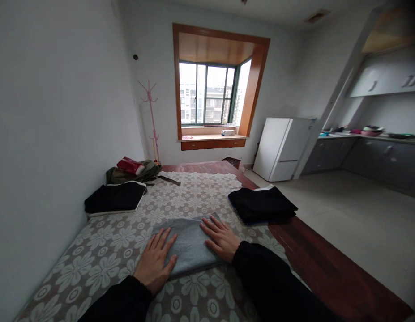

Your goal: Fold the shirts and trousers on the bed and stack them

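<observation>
A folded grey cloth [190, 246], perhaps a garment, lies flat on the flower-patterned tablecloth [106, 264] in front of me. My left hand [156, 259] rests on its left side, fingers spread and palm down. On the right side of the cloth lies my right hand [220, 237], also flat with its fingers apart. Neither hand grips anything. The underside of the cloth is hidden, so I cannot tell how many layers it has.
A folded black cloth pile [263, 205] lies to the right, another black folded stack [115, 198] to the left by the wall. Behind that sit a green bag [148, 171] and a red packet [130, 165]. The dark red table edge [314, 250] runs along the right.
</observation>
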Motion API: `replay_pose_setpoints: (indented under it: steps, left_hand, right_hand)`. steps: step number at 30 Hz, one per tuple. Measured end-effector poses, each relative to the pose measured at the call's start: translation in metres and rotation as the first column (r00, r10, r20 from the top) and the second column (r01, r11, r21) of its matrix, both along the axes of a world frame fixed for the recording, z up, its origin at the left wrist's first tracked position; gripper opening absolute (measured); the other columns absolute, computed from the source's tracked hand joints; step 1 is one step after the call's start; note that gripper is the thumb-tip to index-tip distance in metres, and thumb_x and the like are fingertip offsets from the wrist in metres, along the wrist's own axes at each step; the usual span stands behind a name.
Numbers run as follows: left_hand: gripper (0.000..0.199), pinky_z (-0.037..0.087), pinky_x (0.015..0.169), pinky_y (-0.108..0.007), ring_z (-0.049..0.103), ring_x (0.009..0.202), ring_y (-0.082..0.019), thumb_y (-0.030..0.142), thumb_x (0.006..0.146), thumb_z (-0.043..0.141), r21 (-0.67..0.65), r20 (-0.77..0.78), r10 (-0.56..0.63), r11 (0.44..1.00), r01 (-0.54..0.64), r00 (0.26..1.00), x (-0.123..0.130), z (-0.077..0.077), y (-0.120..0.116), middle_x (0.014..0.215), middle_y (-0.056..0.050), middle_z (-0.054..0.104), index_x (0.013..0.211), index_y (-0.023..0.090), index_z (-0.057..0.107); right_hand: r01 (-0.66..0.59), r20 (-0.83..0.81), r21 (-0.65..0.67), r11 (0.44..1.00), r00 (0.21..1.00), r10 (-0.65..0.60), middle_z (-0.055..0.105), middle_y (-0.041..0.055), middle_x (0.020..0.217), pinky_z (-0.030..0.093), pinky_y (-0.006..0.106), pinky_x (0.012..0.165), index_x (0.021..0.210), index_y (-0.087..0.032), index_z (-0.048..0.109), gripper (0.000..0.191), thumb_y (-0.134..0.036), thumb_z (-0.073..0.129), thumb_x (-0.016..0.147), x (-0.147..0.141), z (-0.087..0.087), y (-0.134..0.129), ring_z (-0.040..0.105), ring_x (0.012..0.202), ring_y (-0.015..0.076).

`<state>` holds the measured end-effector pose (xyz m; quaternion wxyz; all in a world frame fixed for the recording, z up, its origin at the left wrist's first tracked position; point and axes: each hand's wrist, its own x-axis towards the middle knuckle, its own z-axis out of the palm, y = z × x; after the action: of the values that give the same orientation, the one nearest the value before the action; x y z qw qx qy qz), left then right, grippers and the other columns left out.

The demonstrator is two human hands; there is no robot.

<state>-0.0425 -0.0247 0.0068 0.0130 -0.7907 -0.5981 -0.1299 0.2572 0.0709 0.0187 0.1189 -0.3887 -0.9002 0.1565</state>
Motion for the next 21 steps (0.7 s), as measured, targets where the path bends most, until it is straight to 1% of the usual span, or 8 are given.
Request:
replay_pose_setpoints:
  steps: [3,6,9,12,14,17,19,21]
  left_hand:
    - [0.059,0.030,0.122,-0.060,0.029,0.153,-0.031,0.047,0.100,0.042,-0.010,0.002,-0.002,1.000,0.002,1.000,0.000,-0.006,0.000,0.166,-0.003,0.034,0.157,0.036,0.032]
    - [0.059,0.027,0.120,-0.068,0.025,0.154,-0.033,0.052,0.100,0.039,-0.052,0.004,0.026,0.998,-0.026,1.000,0.002,-0.005,-0.002,0.167,-0.003,0.031,0.157,0.037,0.030]
    - [0.064,0.023,0.120,-0.071,0.020,0.156,-0.035,0.059,0.098,0.041,-0.076,0.012,0.050,0.996,-0.049,0.999,0.004,-0.001,-0.004,0.168,-0.003,0.029,0.157,0.036,0.032]
    - [0.066,0.021,0.121,-0.070,0.017,0.157,-0.035,0.061,0.097,0.041,-0.094,0.023,0.070,0.993,-0.067,0.997,0.004,0.002,-0.005,0.168,-0.002,0.028,0.157,0.035,0.033]
    - [0.066,0.022,0.122,-0.069,0.016,0.157,-0.034,0.061,0.097,0.042,-0.097,0.031,0.081,0.992,-0.078,0.996,0.004,0.001,-0.004,0.168,-0.002,0.028,0.157,0.035,0.033]
    - [0.065,0.025,0.121,-0.068,0.017,0.157,-0.034,0.059,0.097,0.042,-0.086,0.044,0.072,0.994,-0.068,0.996,0.003,-0.002,-0.003,0.168,-0.001,0.028,0.157,0.036,0.033]
    - [0.063,0.029,0.119,-0.068,0.018,0.156,-0.035,0.058,0.097,0.043,-0.074,0.051,0.049,0.996,-0.045,0.997,0.001,-0.005,-0.002,0.168,-0.001,0.029,0.156,0.037,0.034]
    - [0.062,0.033,0.118,-0.068,0.021,0.155,-0.036,0.057,0.097,0.044,-0.049,0.053,0.030,0.998,-0.028,0.998,-0.001,-0.009,-0.002,0.167,-0.001,0.031,0.155,0.038,0.035]
  right_hand:
    - [0.010,-0.060,0.011,1.000,0.998,-0.009,0.026,0.0019,0.169,0.019,0.051,0.126,0.159,-0.028,0.034,0.064,-0.052,0.042,0.100,0.003,-0.009,0.005,0.015,0.157,0.0294]
    - [0.139,-0.129,0.025,0.990,0.982,-0.135,0.017,0.0092,0.171,0.022,0.046,0.126,0.161,-0.019,0.028,0.075,-0.053,0.045,0.096,0.005,-0.015,0.007,0.015,0.157,0.0271]
    - [0.332,-0.051,0.026,0.943,0.942,-0.331,0.014,0.0156,0.170,0.020,0.051,0.125,0.162,-0.013,0.021,0.100,-0.069,0.055,0.086,0.007,-0.016,0.004,0.013,0.156,0.0349]
    - [0.439,0.117,0.021,0.898,0.891,-0.438,0.025,0.0205,0.166,0.018,0.058,0.123,0.161,-0.009,0.021,0.116,-0.083,0.053,0.078,0.012,-0.009,0.000,0.021,0.152,0.0440]
    - [0.464,0.201,0.032,0.885,0.865,-0.460,0.040,0.0236,0.159,0.022,0.059,0.120,0.159,-0.007,0.030,0.111,-0.085,0.046,0.081,0.016,0.000,-0.003,0.034,0.146,0.0458]
    - [0.453,0.277,0.048,0.890,0.850,-0.448,0.060,0.0245,0.138,0.036,0.055,0.110,0.140,-0.010,0.057,0.094,-0.083,0.044,0.083,0.022,0.015,-0.004,0.054,0.128,0.0441]
    - [0.432,0.284,0.036,0.901,0.860,-0.423,0.066,0.0221,0.126,0.043,0.051,0.102,0.122,-0.013,0.067,0.084,-0.083,0.046,0.082,0.025,0.023,-0.004,0.061,0.116,0.0413]
    - [0.417,0.251,0.017,0.909,0.878,-0.407,0.067,0.0201,0.118,0.046,0.048,0.097,0.112,-0.014,0.069,0.075,-0.080,0.051,0.082,0.026,0.025,-0.003,0.064,0.111,0.0386]
